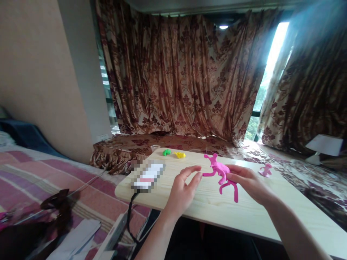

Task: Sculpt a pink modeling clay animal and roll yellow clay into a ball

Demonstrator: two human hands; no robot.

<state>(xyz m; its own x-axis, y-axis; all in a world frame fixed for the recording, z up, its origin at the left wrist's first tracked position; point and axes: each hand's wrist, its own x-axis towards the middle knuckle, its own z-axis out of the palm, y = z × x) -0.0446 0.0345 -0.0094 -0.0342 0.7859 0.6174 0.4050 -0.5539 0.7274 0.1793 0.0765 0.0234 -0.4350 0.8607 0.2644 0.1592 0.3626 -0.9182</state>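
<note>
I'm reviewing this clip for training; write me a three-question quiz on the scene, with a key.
1. Which hand grips the large pink figure?
2. True or false: the green piece and the yellow piece both lie on the table.
3. What hangs beyond the table?
a) a plain blind
b) a patterned curtain
c) a mirror

Key: 1. The right hand. 2. True; both lie near its far edge. 3. b.
</note>
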